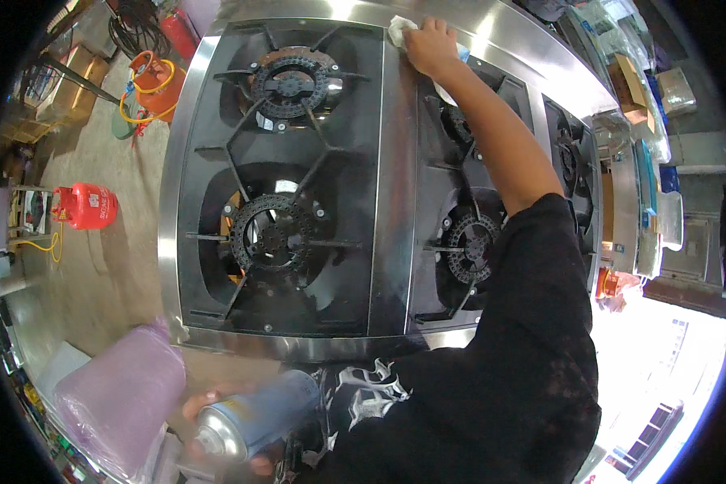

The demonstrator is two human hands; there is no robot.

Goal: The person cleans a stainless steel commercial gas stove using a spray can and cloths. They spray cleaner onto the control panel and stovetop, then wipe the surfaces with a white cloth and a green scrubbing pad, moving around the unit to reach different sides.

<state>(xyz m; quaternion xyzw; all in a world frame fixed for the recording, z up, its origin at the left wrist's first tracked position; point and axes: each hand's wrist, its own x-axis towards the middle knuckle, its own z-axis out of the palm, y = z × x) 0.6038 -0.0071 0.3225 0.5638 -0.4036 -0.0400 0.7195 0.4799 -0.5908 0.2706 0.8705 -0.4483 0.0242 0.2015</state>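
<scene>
your black shirt is closest, then the stove. left hand curls round a spray can off the front edge; right hand grips white cloth at the back edge. wiping looks underway; amount left unclear.

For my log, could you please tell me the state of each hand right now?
Left hand: closed around a blue spray can.
Right hand: closed on a white cloth at the far edge of the stove.

Fisheye view: edges bowed, corners black; opening at lower right overexposed; glare along steel stove's far edge; spray can softly blurred.
</scene>
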